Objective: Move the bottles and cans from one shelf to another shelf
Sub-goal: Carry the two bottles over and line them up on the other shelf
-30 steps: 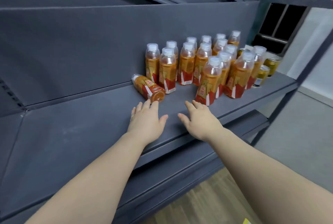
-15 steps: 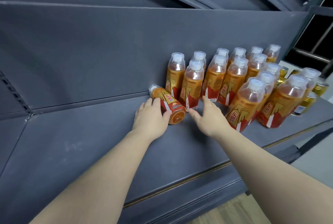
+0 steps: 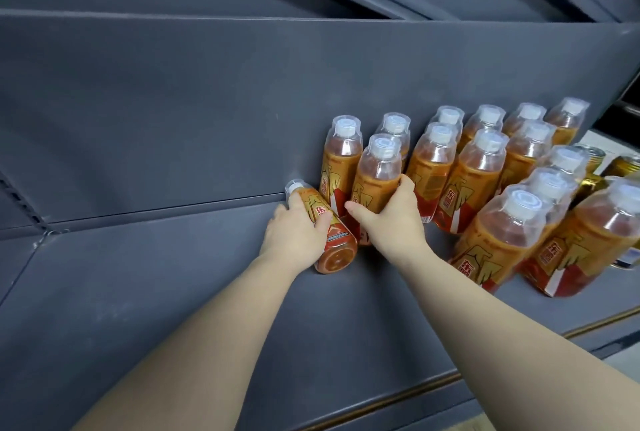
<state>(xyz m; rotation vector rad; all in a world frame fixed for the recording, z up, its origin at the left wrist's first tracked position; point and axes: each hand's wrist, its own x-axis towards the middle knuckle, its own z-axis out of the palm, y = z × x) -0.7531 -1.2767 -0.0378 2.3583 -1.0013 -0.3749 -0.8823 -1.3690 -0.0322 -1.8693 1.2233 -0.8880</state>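
Grey metal shelf, bottles and cans crowded at right, apparently none moved yet. Left hand fingers wrap the fallen bottle; right hand fingers curl round an upright bottle.

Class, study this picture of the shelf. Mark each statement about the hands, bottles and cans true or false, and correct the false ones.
1. The left hand grips a bottle lying on its side. True.
2. The right hand is empty, palm up. False: it grips an upright bottle.
3. Gold cans sit on the shelf to the right of the bottles. True.
4. The bottles have red caps. False: the caps are white.
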